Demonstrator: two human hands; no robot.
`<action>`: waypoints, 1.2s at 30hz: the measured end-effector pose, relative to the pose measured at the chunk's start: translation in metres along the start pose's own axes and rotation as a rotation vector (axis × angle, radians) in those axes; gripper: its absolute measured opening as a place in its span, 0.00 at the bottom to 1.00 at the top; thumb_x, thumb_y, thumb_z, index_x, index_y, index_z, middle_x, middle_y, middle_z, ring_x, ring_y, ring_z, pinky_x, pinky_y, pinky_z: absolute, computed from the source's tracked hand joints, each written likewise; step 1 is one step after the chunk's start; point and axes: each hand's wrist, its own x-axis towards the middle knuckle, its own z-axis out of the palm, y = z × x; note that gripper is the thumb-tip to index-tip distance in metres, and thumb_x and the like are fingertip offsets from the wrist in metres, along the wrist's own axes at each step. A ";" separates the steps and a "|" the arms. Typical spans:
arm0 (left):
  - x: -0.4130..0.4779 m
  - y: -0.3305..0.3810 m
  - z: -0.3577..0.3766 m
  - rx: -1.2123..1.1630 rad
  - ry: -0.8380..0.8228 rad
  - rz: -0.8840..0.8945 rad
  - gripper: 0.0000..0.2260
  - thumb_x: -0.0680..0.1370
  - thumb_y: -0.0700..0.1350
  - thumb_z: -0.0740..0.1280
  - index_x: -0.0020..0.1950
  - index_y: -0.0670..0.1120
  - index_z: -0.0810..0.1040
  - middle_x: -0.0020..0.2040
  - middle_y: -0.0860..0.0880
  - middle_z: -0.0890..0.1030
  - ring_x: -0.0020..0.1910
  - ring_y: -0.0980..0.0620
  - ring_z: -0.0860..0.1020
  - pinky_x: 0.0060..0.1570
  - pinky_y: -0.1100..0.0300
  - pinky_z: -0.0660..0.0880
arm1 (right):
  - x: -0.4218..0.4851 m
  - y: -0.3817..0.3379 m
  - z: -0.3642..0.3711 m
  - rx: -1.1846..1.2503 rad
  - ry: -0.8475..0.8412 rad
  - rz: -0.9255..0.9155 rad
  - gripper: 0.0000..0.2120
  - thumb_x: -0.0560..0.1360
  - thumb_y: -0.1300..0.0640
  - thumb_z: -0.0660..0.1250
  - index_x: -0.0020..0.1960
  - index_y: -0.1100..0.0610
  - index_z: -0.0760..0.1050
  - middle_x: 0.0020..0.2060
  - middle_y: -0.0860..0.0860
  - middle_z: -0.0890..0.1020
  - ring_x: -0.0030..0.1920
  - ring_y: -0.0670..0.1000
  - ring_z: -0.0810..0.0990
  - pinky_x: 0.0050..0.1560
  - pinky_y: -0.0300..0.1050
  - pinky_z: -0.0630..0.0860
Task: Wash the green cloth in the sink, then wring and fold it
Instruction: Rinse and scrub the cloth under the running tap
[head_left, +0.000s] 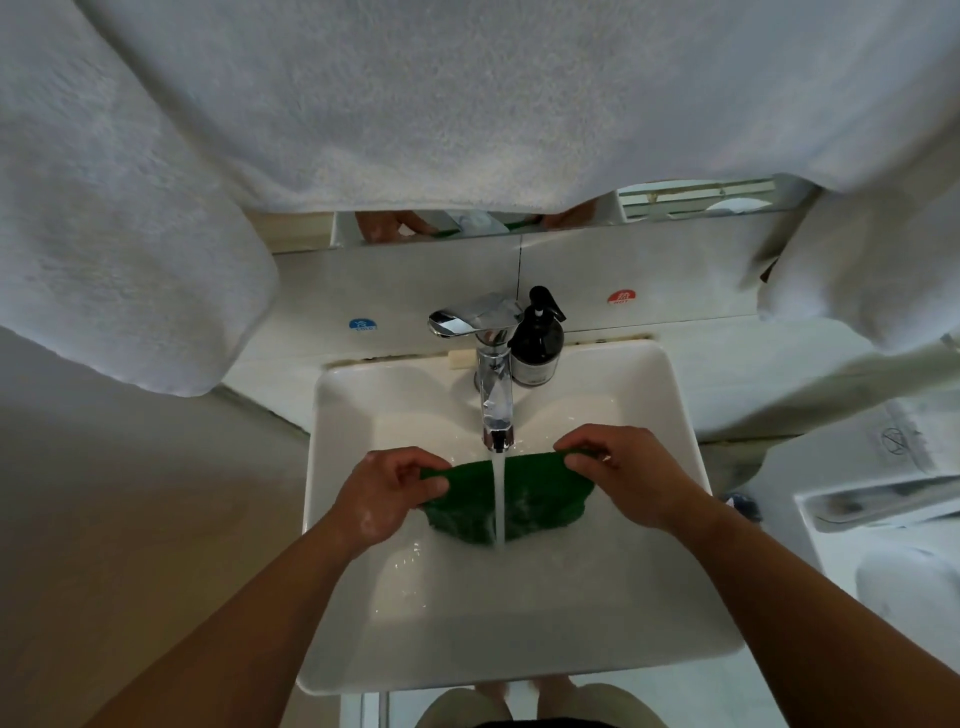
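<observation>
While the water runs over it, the green cloth (545, 493) hangs stretched between your two hands, over the basin of the sink (675, 545) and right under the tap (493, 395). Your left grip (395, 493) pinches the cloth's upper left corner between curled fingers and thumb. Your right grip (623, 473) pinches the upper right corner the same way. The stream (500, 519) strikes the middle of the cloth, and the lower edge sags toward the basin floor; you cannot tell whether it touches.

Expect the cloth to be soft and limp, and heavier than it looks because it is soaked. Wet fabric probably slips from a corner pinch, so for wringing, bunch it into a roll and take it in whole fists near both ends.

The sink is glossy white and wet, so it is likely slick. A dark pump bottle (537, 343) stands just beside the tap's base. White towels (363, 104) hang close overhead, above a mirror strip (441, 223). No table shows, so you will probably fold in the air.
</observation>
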 end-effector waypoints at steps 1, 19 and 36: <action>0.001 -0.004 0.000 0.052 0.016 0.016 0.07 0.74 0.42 0.76 0.49 0.52 0.86 0.38 0.46 0.85 0.34 0.54 0.80 0.37 0.70 0.75 | -0.001 0.002 0.002 -0.033 0.004 -0.029 0.08 0.79 0.55 0.69 0.56 0.46 0.82 0.48 0.39 0.84 0.48 0.39 0.81 0.50 0.30 0.75; 0.008 -0.080 0.081 0.824 -0.004 0.182 0.36 0.71 0.54 0.75 0.76 0.48 0.68 0.73 0.45 0.72 0.71 0.41 0.70 0.68 0.45 0.70 | 0.003 0.040 0.091 -0.512 -0.188 0.056 0.32 0.77 0.44 0.66 0.77 0.47 0.60 0.77 0.48 0.64 0.76 0.53 0.61 0.75 0.54 0.60; -0.010 -0.077 0.050 0.835 -0.143 0.402 0.16 0.79 0.57 0.57 0.63 0.56 0.77 0.47 0.55 0.81 0.40 0.54 0.78 0.47 0.58 0.76 | -0.011 0.013 0.086 -0.468 -0.177 -0.160 0.10 0.78 0.44 0.64 0.50 0.48 0.79 0.42 0.45 0.81 0.42 0.46 0.77 0.54 0.43 0.73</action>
